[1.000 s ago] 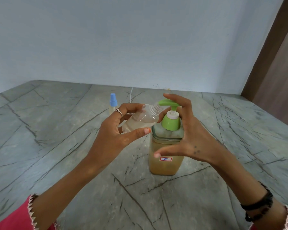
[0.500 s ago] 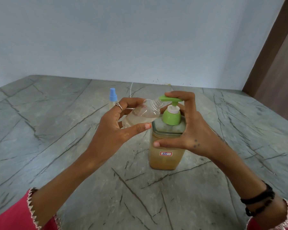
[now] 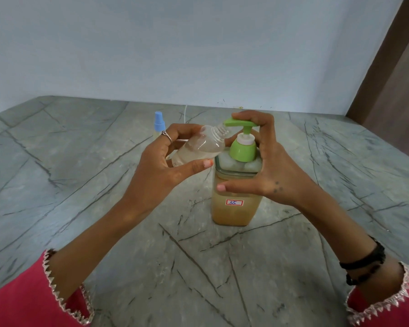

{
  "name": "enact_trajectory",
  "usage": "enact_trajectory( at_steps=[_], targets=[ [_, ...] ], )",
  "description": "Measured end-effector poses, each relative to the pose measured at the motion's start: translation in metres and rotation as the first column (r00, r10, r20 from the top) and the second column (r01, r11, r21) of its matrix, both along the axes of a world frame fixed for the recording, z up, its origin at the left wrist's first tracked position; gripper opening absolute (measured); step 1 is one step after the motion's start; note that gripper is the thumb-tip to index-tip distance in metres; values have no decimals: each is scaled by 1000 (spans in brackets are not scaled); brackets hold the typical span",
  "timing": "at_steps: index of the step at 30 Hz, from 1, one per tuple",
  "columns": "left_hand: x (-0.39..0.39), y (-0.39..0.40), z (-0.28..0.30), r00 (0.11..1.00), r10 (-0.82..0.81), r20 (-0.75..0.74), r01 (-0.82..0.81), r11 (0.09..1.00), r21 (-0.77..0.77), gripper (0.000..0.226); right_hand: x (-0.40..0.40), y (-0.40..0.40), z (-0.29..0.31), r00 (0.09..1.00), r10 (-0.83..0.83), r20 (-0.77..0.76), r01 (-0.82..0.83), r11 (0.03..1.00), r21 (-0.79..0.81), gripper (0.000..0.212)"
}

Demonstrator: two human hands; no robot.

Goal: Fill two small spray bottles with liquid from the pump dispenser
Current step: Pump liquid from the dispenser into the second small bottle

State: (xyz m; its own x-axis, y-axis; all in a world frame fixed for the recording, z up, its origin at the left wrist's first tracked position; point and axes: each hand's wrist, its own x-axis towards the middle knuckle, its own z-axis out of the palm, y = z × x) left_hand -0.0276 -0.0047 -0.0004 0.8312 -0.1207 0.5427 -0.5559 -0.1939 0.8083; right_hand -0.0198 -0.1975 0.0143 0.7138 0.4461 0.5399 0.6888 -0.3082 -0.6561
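Left hand [image 3: 161, 166] gripped open clear bottle [image 3: 198, 147], tilted, mouth under green spout. Right hand [image 3: 267, 166] curled around pump dispenser [image 3: 236, 204], fingers atop pump head [image 3: 240, 123].

Pump dispenser [image 3: 236, 204]: mid-countertop [image 3: 80, 185].
Open bottle [image 3: 196, 147]: tilted, left of the dispenser's spout.
Capped bottle [image 3: 159, 125]: behind, towards the countertop's far edge.
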Motion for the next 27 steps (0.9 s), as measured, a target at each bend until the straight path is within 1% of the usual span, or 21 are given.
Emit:
enact_trajectory(
  at_steps=[6, 13, 19, 27],
  targets=[
    [-1, -1, 0, 1000, 0, 5, 0, 1000, 0, 47, 1, -2, -1, 1000, 4, 8, -4, 1000, -2, 90],
    [0, -1, 0, 1000, 5, 8, -5, 1000, -2, 48, 2, -2, -1, 1000, 24, 17, -24, 1000, -13, 91],
    [-1, -3, 1, 1000, 17, 12, -17, 1000, 0, 45, 2, -2, -1, 999, 30, 16, -30, 1000, -10, 91],
    [-2, -3, -1, 1000, 21, 5, -21, 999, -35, 41, 1, -3, -1, 1000, -3, 8, 3, 1000, -18, 91]
  ],
)
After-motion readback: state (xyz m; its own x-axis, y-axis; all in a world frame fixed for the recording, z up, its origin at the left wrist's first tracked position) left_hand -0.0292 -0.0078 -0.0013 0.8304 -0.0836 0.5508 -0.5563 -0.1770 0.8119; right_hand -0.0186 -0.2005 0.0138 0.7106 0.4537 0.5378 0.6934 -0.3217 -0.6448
